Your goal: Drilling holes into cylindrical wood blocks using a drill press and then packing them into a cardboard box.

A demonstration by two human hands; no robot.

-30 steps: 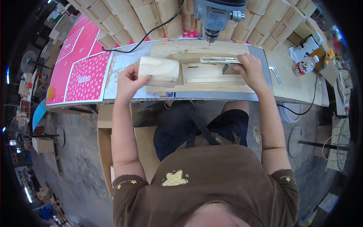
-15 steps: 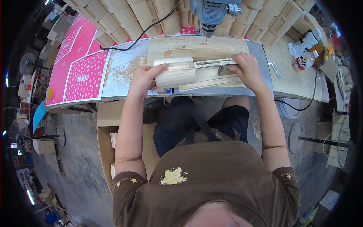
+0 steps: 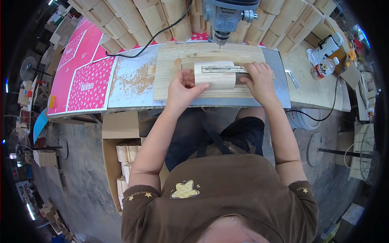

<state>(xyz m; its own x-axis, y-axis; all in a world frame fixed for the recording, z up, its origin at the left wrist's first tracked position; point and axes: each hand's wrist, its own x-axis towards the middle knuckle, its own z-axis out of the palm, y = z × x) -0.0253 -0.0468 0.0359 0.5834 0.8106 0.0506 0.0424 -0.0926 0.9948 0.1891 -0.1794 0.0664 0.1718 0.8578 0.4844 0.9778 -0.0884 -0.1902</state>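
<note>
A pale, rounded wooden block (image 3: 214,82) lies over the wooden board (image 3: 168,87) on the bench. My left hand (image 3: 185,87) grips its left end, thumb along the near side and fingers curled behind. A narrow slotted strip (image 3: 221,69) runs along the top of the block and out past its right end. My right hand (image 3: 259,80) is closed on the strip's right end, beside a dark metal plate (image 3: 242,77) that the block partly covers. Above and behind the block hangs a grey bench drill (image 3: 227,20), its thin bit pointing down, apart from the wood.
Stacked rounded wooden blocks (image 3: 125,22) line the back of the bench. Sawdust (image 3: 139,79) lies left of the board. To the right are a plastic bottle (image 3: 325,69), a small knife-like tool (image 3: 292,79) and a black cable. A cardboard box (image 3: 117,125) of blocks stands below.
The block has moved right, sliding over the strip and plate by my right hand. My left hand has moved right with it. More blocks show in the box below.
</note>
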